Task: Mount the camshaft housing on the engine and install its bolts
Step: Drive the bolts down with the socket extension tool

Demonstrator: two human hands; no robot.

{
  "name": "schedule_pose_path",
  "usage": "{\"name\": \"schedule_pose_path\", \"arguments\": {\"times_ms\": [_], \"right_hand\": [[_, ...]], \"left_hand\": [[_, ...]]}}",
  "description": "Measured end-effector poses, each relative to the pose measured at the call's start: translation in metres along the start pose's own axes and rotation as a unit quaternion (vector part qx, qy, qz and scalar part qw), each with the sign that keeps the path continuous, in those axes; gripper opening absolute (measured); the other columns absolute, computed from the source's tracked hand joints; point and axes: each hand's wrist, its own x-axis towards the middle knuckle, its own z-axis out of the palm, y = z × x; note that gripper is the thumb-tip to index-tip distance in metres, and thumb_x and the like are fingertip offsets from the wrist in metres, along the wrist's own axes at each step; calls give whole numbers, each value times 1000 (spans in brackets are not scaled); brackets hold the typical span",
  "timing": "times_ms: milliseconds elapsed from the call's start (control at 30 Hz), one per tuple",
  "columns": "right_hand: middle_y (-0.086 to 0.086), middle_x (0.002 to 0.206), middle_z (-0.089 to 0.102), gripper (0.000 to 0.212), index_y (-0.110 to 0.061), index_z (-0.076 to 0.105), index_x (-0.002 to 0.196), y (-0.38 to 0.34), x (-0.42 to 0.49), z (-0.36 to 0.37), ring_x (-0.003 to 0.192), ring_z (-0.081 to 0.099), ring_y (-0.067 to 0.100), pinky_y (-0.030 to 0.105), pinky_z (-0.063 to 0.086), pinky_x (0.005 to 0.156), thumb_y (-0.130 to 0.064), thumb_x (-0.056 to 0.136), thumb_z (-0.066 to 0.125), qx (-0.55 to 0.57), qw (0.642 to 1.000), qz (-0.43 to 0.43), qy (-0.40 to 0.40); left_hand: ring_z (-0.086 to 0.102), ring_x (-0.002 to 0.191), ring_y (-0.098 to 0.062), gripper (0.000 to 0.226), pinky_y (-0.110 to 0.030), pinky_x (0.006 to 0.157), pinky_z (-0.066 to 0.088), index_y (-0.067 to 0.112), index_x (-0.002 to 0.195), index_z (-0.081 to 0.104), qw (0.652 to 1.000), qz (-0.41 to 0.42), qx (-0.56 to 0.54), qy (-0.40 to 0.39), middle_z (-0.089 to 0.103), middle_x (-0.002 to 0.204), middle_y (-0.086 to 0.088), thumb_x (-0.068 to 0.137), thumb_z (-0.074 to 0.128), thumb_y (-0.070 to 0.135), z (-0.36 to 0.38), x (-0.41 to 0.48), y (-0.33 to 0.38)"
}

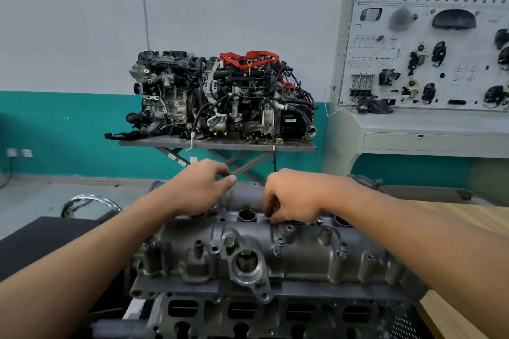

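The grey camshaft housing (275, 250) lies on top of the engine (248, 314) in front of me. Two bolts (280, 241) stand in holes on its near side, right of the round port. My left hand (198, 190) hovers over the housing's far left part with curled fingers, thumb and forefinger pinched together; what it holds is hidden. My right hand (292, 198) reaches down onto the housing's middle top, its fingertips pinching a small dark bolt (271, 217) at a hole.
A wooden bench top (462, 217) lies to the right. A black surface (46, 239) sits at the left with a chrome ring (91, 198) behind it. Farther back, two engines (220, 96) stand on a lift table, and a training panel (429, 49) stands at the right.
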Motion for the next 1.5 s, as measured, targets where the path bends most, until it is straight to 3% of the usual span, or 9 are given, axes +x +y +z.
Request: {"name": "schedule_pose_path", "arguments": {"times_ms": [133, 467, 600, 833, 1000, 1167, 1267, 1400, 1500], "right_hand": [[7, 75, 70, 20, -12, 75, 82, -3, 4, 2, 75, 63, 25, 39, 56, 71, -29, 88, 67, -48, 999, 3, -3], [-1, 67, 50, 51, -12, 54, 70, -10, 10, -9, 64, 54, 24, 30, 35, 53, -55, 96, 46, -119, 990, 82, -4], [0, 79, 72, 30, -17, 76, 88, -11, 8, -30, 76, 65, 20, 30, 51, 64, -46, 88, 66, -106, 992, 33, -53], [9, 83, 72, 15, -10, 74, 92, -14, 14, -11, 73, 64, 27, 38, 58, 68, -23, 87, 68, -117, 991, 1, -72], [5, 74, 54, 38, -9, 61, 81, -14, 16, -3, 58, 48, 18, 29, 33, 48, -42, 98, 51, -142, 987, 53, -57], [1, 65, 56, 40, -15, 58, 66, -15, 17, -20, 62, 56, 21, 36, 51, 59, -43, 94, 54, -64, 994, 41, 73], [6, 74, 70, 16, -22, 76, 85, -23, 25, -37, 67, 60, 16, 31, 53, 66, -32, 89, 65, 89, 983, -26, 156], [21, 74, 68, 12, -16, 78, 82, -35, 30, -45, 53, 39, 15, 26, 37, 51, -15, 89, 68, 266, 948, -102, 139], [1, 60, 64, 8, -9, 78, 88, -34, 30, -44, 51, 46, 8, 24, 44, 48, -11, 90, 70, 366, 915, -96, 142]], "left_hand": [[65, 78, -18, 26, -34, 75, 51, 19, 94, 70, 1000, -5, -17, 20, 72, 86, -5, 101, 51, 35, 6, -2, -6], [57, 81, -17, 23, -30, 68, 37, 19, 95, 67, 999, 11, 12, 50, 66, 89, 1, 101, 51, 35, 12, -6, -10], [55, 72, -11, 27, -30, 61, 36, 26, 80, 60, 999, -3, 8, 36, 61, 76, 6, 101, 49, 40, 13, -5, -8], [60, 78, -25, 35, -39, 73, 47, 5, 80, 63, 997, -49, -30, 53, 66, 79, -8, 97, 41, 27, 6, -10, -3], [57, 77, -26, 33, -37, 69, 44, 7, 74, 58, 997, -60, -26, 52, 63, 78, -8, 95, 38, 22, 5, -12, 0], [53, 64, -15, 18, -29, 54, 37, 16, 88, 63, 985, -64, -157, 30, 62, 71, 1, 98, 48, 15, -3, -10, 0], [41, 48, -7, 10, -20, 43, 33, 15, 107, 60, 947, -37, -316, -31, 69, 68, 0, 100, 55, 20, -12, -12, -4], [32, 42, -2, 18, -13, 35, 24, 10, 112, 61, 883, -21, -466, -50, 63, 68, -4, 98, 58, 21, -23, -17, -16], [29, 40, -2, 33, -12, 34, 23, 12, 114, 63, 859, -9, -509, -55, 64, 69, -6, 89, 64, 33, -28, -21, -24]]}}
